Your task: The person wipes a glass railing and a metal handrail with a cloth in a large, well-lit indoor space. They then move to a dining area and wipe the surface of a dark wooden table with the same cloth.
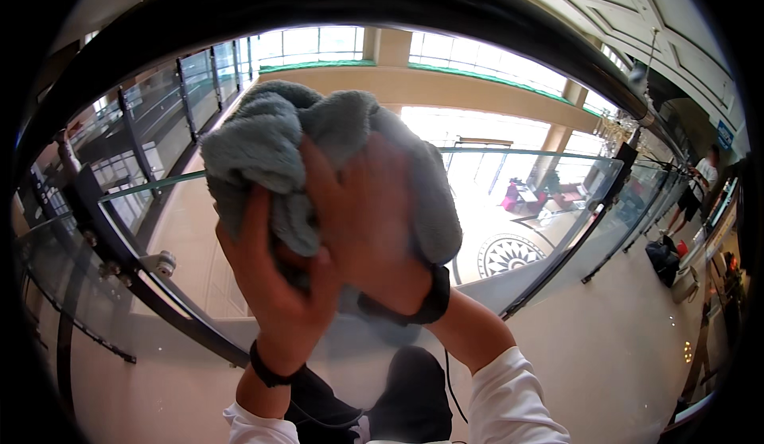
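A bunched grey plush cloth (256,133) is held up in front of me, between my two hands. My left hand (268,271) grips its lower left side, thumb and fingers around the folds. My right hand (370,217), somewhat blurred, presses flat over its middle with the fingers sunk into the fabric. Behind the cloth stands a glass balustrade panel (197,253), partly hidden by my hands. Across the top of the view runs a thick dark handrail (382,2), above the cloth.
Dark metal posts (119,259) with round glass clamps hold the panels. Beyond the glass, a lower hall shows a patterned floor medallion (512,254). At right a person (695,187) stands by the railing, near a black bag (661,260). A thin cable (455,387) hangs beside my leg.
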Demonstrator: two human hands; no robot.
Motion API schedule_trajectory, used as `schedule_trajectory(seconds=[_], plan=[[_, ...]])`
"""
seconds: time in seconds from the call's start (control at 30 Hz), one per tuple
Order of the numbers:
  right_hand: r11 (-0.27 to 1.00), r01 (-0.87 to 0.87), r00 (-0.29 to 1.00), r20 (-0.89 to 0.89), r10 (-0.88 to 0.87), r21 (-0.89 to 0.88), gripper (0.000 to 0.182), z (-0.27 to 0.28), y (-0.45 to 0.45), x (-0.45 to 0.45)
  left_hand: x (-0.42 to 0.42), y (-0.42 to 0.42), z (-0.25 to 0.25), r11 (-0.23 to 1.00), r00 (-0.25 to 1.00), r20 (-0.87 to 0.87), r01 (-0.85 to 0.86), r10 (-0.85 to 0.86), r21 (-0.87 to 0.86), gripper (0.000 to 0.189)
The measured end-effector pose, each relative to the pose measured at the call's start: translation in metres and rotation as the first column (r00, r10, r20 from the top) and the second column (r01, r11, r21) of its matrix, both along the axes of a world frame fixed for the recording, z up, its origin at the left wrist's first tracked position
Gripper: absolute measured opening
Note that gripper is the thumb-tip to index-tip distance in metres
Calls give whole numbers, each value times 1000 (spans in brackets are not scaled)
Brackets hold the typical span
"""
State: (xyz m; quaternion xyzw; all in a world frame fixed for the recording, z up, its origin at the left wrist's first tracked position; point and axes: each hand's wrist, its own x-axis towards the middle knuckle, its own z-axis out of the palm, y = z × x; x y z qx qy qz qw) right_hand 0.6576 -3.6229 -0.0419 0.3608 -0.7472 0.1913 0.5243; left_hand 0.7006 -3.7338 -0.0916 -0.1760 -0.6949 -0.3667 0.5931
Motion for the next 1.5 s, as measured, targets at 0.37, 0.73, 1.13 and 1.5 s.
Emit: schedule_trajectory(seconds=[0.37, 0.73, 1.13, 1.5], plan=[[998, -34, 998, -58, 37, 50, 67, 10, 120, -23, -44, 97, 30, 951, 991, -87, -124, 103, -282, 70], [966, 236, 964, 148, -220, -107, 74, 7, 144, -38, -45, 106, 78, 951, 999, 39, 46, -36, -307, 46], [985, 104, 994, 49, -98, -139, 80, -4, 158, -47, -37, 97, 71, 954, 986, 96, 155, -135, -258, 48], [947, 315, 931, 216, -295, -63, 74, -34, 151, 13, -10, 97, 73, 956, 923, 362, 217, -134, -197, 53]])
